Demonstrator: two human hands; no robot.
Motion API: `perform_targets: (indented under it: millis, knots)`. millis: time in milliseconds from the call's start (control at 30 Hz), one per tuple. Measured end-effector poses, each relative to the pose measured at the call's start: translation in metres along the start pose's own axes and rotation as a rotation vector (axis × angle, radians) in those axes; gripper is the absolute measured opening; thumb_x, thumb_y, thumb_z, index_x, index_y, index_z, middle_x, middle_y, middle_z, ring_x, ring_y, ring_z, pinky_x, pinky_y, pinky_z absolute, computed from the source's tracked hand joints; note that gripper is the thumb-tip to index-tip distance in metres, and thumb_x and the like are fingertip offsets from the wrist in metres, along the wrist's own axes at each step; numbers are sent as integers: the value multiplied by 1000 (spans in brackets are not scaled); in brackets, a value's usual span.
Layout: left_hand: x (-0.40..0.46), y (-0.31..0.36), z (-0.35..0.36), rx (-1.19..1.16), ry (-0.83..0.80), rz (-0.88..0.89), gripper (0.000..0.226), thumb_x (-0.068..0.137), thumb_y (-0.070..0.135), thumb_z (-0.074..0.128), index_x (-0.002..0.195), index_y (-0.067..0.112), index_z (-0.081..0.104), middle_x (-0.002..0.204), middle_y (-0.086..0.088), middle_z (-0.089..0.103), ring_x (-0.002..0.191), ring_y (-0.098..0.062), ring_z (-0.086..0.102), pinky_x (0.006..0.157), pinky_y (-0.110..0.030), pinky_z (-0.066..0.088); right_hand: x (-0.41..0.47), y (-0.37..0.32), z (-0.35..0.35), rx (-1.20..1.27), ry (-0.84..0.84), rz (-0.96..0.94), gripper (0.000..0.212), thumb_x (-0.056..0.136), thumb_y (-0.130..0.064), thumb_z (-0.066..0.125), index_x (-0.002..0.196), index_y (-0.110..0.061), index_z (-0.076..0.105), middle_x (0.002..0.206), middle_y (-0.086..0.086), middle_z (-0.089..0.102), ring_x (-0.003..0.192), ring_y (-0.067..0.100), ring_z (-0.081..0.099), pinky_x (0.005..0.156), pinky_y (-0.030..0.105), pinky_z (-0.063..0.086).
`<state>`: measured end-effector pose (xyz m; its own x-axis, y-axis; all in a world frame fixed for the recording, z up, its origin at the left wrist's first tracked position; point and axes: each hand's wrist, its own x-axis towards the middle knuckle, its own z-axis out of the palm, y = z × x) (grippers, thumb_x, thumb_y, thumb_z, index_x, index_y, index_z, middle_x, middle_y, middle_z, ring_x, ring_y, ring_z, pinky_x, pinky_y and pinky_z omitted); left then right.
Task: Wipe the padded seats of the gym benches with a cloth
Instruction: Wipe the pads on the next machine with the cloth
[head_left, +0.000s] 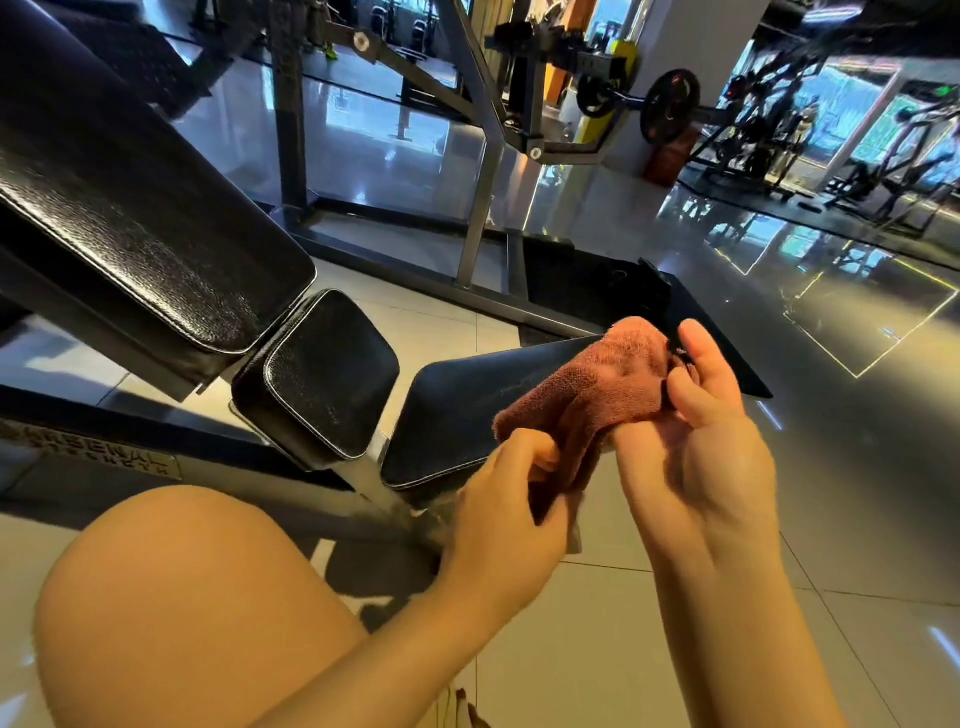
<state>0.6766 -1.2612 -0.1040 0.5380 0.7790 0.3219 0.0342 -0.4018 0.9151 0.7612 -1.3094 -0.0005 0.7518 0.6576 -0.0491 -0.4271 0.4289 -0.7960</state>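
A rust-red terry cloth (597, 384) is held up between both hands, just above the right end of a black padded seat (467, 410). My left hand (506, 499) grips the cloth's lower corner with curled fingers. My right hand (696, 436) pinches its upper part between thumb and fingers. A smaller black seat pad (322, 374) sits to the left of that seat. A long inclined black back pad (130, 208) rises toward the upper left.
My bare knee (182, 597) fills the lower left. The bench's grey steel frame (384, 499) runs beneath the pads. A rack with a loaded barbell plate (667, 106) and other machines stand behind on glossy tiled floor (675, 649).
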Motion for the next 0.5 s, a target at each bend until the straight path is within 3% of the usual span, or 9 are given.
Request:
perform_targets:
  millis: [133,233,333,433,500]
  knots:
    - [12,-4,-31,184,-106,-63,10,90,30,64,96,38,62,95,16,65,92,-5,63,84,-28,55,3,-8,-20,-236,-50,-108,31,98,-5,50,125,-18,56,116,6,67,100,17,70,81,27,59]
    - [28,-1,-68,453,-204,-167,6,88,34,67,90,39,66,81,19,61,84,-5,59,83,-29,50,6,-8,-49,-752,-166,-217,37,86,2,65,118,-17,59,101,-3,69,92,9,70,77,22,58]
    - [44,6,-93,727,-169,-166,8,89,39,63,84,44,61,89,14,63,90,-12,60,79,-34,50,6,-5,-70,-1323,-116,-325,28,85,-6,70,97,-31,65,93,-13,69,86,6,68,80,27,59]
    - [61,7,-101,965,-33,-33,10,96,37,53,99,36,63,102,3,64,94,-19,59,70,-31,38,4,3,-74,-1468,-214,-209,16,87,-19,71,80,-32,64,77,-7,71,74,11,67,69,35,58]
    - [81,4,-99,1032,65,35,15,98,32,51,105,30,64,105,-1,64,97,-24,59,70,-32,33,3,14,-69,-1453,-322,-47,13,89,-26,69,79,-26,61,68,-2,71,64,9,66,61,28,55]
